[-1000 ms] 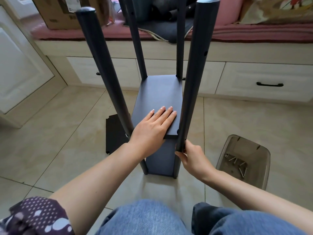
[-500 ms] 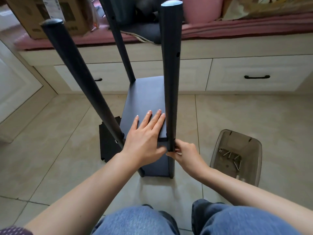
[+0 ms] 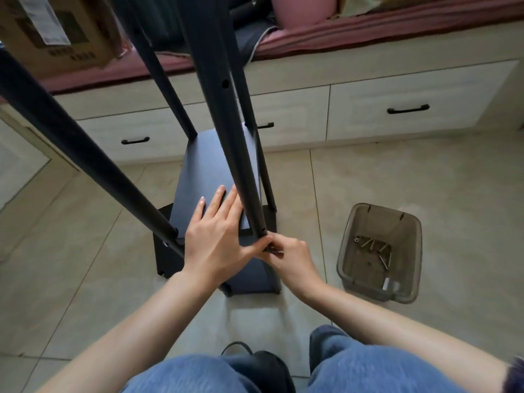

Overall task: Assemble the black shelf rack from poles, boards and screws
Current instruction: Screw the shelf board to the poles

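At the centre of the frame the left hand (image 3: pixel 218 236) lies flat, fingers straight, pressing down on the black board (image 3: pixel 211 165), its thumb reaching right to the near right pole (image 3: pixel 226 131). The right hand (image 3: pixel 289 258) is curled just beside it, fingertips pinched on a small part at the pole's side where board and pole meet; it looks like a screw, though it is too small to tell. That joint lies directly between the two hands, the right one nearer. The pole's long axis runs from the joint up to the top of the frame. The screw probably has to go in sideways, across that axis, so the board's corner must stay level with the hole. Three more poles stand around the board. On the floor at right, well apart, a clear bin (image 3: pixel 351 268) holds spare screws (image 3: pixel 374 248).
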{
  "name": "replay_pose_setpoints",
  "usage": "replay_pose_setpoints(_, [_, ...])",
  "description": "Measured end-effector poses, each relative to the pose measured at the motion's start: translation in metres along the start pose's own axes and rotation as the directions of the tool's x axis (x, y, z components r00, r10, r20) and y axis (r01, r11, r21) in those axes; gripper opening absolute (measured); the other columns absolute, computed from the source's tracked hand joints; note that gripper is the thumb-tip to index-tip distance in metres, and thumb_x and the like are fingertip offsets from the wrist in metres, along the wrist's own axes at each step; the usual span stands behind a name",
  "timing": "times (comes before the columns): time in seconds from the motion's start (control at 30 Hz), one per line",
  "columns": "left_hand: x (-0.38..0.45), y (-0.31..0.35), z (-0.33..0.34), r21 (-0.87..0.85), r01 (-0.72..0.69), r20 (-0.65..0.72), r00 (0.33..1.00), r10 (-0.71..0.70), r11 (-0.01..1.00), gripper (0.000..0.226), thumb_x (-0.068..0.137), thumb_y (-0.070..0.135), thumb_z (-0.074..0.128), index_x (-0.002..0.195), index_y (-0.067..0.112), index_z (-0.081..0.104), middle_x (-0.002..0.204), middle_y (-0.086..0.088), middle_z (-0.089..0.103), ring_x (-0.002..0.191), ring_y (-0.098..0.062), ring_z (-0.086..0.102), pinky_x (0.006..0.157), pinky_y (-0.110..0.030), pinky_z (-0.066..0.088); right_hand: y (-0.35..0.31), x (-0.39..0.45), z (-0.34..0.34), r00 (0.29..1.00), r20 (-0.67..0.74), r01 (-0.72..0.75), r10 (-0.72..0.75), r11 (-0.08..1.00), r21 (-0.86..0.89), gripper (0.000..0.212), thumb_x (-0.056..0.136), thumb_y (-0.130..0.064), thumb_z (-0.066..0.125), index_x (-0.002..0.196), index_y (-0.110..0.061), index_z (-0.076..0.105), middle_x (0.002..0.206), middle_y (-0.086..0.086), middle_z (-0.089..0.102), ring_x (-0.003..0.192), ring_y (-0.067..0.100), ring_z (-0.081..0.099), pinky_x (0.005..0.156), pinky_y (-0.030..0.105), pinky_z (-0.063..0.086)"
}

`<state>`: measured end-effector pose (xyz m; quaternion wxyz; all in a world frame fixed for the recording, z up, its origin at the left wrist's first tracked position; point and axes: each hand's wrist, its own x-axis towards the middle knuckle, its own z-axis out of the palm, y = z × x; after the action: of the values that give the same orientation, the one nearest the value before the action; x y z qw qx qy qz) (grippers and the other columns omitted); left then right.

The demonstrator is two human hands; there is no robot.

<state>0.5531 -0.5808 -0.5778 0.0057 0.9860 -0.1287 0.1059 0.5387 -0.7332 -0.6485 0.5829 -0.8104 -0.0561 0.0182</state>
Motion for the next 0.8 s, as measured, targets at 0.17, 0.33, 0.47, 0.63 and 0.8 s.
replay_pose_setpoints(0.17, [0.0, 0.002, 0.001, 0.003, -0.007, -0.073, 0.997, 0.007, 1.0, 0.095, 0.082, 0.078, 0.043, 0.151, 0.013, 0.044, 0.155, -0.005, 0.042, 0.147, -0.026, 0.034, 0.118, -0.052, 0.032, 0.004, 0.006, -0.006, 0.994, 0.094, -0.061, 0.055, 0.997, 0.056, 0.032, 0.087, -0.02, 0.074, 0.118, -0.024, 0.07, 0.104, -0.01, 0.073, 0.101, 0.003, 0.066, 0.092, 0.028, 0.054])
replay_pose_setpoints(0.33, [0.006, 0.001, 0.003, 0.026, -0.018, -0.079, 0.997, 0.02, 1.0, 0.094, 0.082, 0.078, 0.039, 0.148, 0.012, 0.047, 0.154, -0.006, 0.044, 0.146, -0.027, 0.036, 0.118, -0.053, 0.032, 0.021, 0.007, -0.034, 0.985, 0.142, -0.085, 0.095, 0.994, -0.073, 0.045, 0.089, -0.016, 0.07, 0.133, -0.02, 0.061, 0.123, -0.004, 0.068, 0.115, 0.006, 0.061, 0.102, 0.03, 0.05])
replay_pose_setpoints(0.47, [0.015, 0.001, 0.006, 0.039, -0.017, -0.089, 0.996, 0.021, 0.999, 0.092, 0.083, 0.077, 0.04, 0.148, 0.013, 0.048, 0.154, -0.005, 0.045, 0.146, -0.026, 0.035, 0.118, -0.052, 0.032, 0.041, 0.01, -0.076, 0.993, 0.071, -0.082, 0.098, 0.975, -0.204, 0.03, 0.091, -0.022, 0.068, 0.121, -0.019, 0.068, 0.111, -0.006, 0.071, 0.101, 0.002, 0.065, 0.093, 0.02, 0.052])
replay_pose_setpoints(0.63, [0.022, 0.0, 0.009, 0.042, -0.031, -0.125, 0.992, 0.036, 0.999, 0.09, 0.083, 0.075, 0.044, 0.146, 0.011, 0.051, 0.151, -0.006, 0.048, 0.145, -0.026, 0.038, 0.117, -0.052, 0.034, 0.082, 0.017, -0.133, 0.98, -0.095, -0.197, 0.175, 0.912, -0.359, 0.02, 0.091, -0.02, 0.069, 0.109, -0.014, 0.074, 0.102, -0.001, 0.073, 0.09, 0.007, 0.063, 0.083, 0.018, 0.044])
replay_pose_setpoints(0.8, [0.025, -0.001, 0.015, 0.074, -0.034, -0.157, 0.987, 0.045, 0.997, 0.09, 0.083, 0.075, 0.045, 0.145, 0.011, 0.051, 0.151, -0.007, 0.047, 0.145, -0.026, 0.039, 0.117, -0.05, 0.034, 0.143, 0.032, -0.163, 0.896, -0.211, -0.443, 0.39, 0.799, -0.406, 0.018, 0.092, -0.014, 0.067, 0.107, -0.006, 0.071, 0.104, 0.011, 0.072, 0.102, 0.027, 0.066, 0.08, 0.024, 0.041])
